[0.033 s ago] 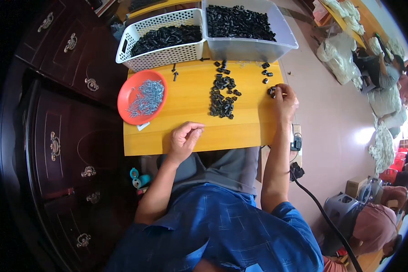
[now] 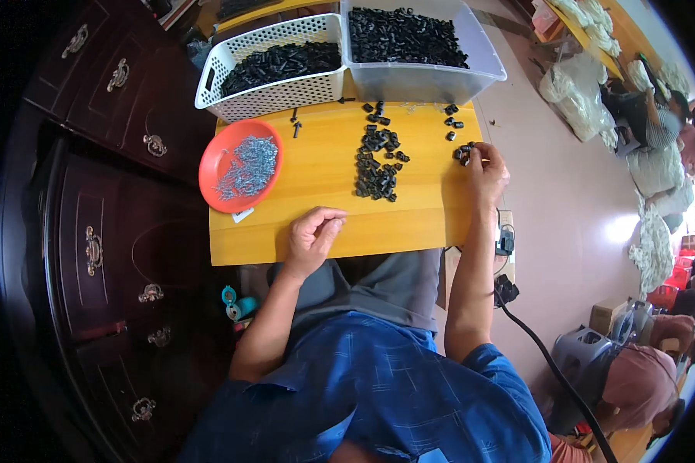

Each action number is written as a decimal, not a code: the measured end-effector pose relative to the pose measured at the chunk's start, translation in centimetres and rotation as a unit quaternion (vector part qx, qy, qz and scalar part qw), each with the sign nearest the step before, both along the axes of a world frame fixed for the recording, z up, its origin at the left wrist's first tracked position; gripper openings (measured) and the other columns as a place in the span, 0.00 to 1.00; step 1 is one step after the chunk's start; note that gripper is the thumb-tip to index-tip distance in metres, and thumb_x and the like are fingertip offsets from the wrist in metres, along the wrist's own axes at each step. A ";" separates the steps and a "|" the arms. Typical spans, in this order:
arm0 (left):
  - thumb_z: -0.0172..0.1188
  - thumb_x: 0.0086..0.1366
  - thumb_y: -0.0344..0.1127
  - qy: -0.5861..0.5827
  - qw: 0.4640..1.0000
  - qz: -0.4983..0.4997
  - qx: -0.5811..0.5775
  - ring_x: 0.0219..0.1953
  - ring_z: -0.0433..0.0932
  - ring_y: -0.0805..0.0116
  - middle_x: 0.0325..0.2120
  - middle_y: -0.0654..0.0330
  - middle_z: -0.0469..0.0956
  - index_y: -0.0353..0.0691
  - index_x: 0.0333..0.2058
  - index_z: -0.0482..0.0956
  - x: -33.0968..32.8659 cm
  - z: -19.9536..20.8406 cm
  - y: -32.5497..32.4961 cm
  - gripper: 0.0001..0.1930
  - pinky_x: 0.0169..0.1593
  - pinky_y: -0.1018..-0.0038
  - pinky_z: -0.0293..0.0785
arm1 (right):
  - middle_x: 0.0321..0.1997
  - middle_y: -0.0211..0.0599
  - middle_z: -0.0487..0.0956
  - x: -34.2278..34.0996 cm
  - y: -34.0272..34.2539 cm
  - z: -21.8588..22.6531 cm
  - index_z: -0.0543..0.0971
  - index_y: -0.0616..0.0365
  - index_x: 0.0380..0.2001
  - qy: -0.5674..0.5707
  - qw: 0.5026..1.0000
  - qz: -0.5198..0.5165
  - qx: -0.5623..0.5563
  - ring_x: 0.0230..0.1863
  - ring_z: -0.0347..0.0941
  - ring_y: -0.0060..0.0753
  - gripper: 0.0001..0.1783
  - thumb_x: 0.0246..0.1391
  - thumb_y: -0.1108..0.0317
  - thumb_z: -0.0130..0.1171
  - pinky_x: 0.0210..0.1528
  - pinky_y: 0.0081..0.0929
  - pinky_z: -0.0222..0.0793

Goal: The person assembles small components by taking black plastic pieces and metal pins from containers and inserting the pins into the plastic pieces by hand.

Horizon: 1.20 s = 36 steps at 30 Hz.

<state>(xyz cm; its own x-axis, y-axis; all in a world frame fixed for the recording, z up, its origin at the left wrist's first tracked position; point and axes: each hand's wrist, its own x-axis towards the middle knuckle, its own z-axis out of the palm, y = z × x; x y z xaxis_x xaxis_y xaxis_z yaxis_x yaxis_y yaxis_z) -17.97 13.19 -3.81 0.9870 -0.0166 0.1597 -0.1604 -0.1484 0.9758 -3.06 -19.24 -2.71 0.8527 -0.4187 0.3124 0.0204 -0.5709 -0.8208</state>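
My right hand (image 2: 489, 176) is at the right edge of the yellow wooden table (image 2: 286, 238). Its thumb and index finger pinch at small black plastic parts (image 2: 462, 153), partly hidden behind the fingertips. Near the front edge my left hand (image 2: 310, 238) rests with its fingers curled inward, and whatever may lie within them is hidden. A loose pile of similar black plastic parts (image 2: 376, 180) spreads over the table's middle, between the hands. Beyond my right hand lie several more black pieces (image 2: 450, 136). A red-orange plate (image 2: 213, 166) of small silvery screws (image 2: 249, 165) stands at the left.
At the back stand a white perforated basket (image 2: 286, 90) and a clear plastic bin (image 2: 425, 83), both filled with black parts. Two dark screw-like pieces (image 2: 296, 130) lie before the basket. Dark drawers (image 2: 93, 251) flank the left; other people (image 2: 633, 378) sit at the right.
The black parts beside my right fingertips have shifted slightly and show a little more. My left hand stays in the same curled pose.
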 end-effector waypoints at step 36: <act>0.60 0.68 0.26 0.015 0.999 0.025 0.029 0.33 0.80 0.78 0.30 0.62 0.83 0.33 0.42 0.82 0.5 0.4 -0.5 0.06 0.39 0.80 0.75 | 0.34 0.40 0.82 -1.0 1.7 0.8 0.80 0.55 0.38 -0.081 0.991 0.039 -0.099 0.34 0.80 0.43 0.11 0.69 0.62 0.52 0.38 0.38 0.75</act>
<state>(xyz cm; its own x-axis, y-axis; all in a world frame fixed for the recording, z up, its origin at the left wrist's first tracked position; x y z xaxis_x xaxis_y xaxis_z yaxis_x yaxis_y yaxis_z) -17.47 12.71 -3.43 0.9912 0.0248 0.1300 -0.1218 -0.2129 0.9694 -4.09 -17.56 -1.89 0.8117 -0.2704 0.5178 0.1937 -0.7117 -0.6752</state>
